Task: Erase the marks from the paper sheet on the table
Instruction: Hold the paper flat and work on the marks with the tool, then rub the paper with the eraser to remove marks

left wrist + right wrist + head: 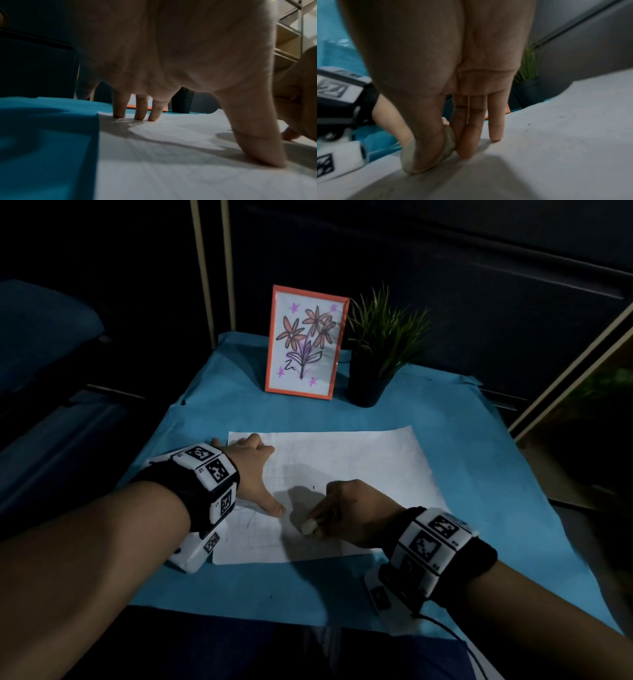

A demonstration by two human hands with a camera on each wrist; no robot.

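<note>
A white paper sheet [356, 453] lies flat on the blue-covered table [212, 416], with faint pencil lines near its left front part [251, 517]. My left hand [255, 470] is spread on the sheet's left side, fingertips [139, 117] and thumb [264, 155] pressing it down. My right hand [342, 508] pinches a pale eraser [308, 525] between thumb and fingers, its end touching the sheet near the front edge. The right wrist view shows the same eraser [448, 143] against the paper [556, 148].
An orange-framed flower drawing [305, 342] stands at the table's back. A potted green plant [376, 344] in a dark pot is right of it. Wooden shelving [582, 392] sits off the table's right side. Dark furniture lies to the left.
</note>
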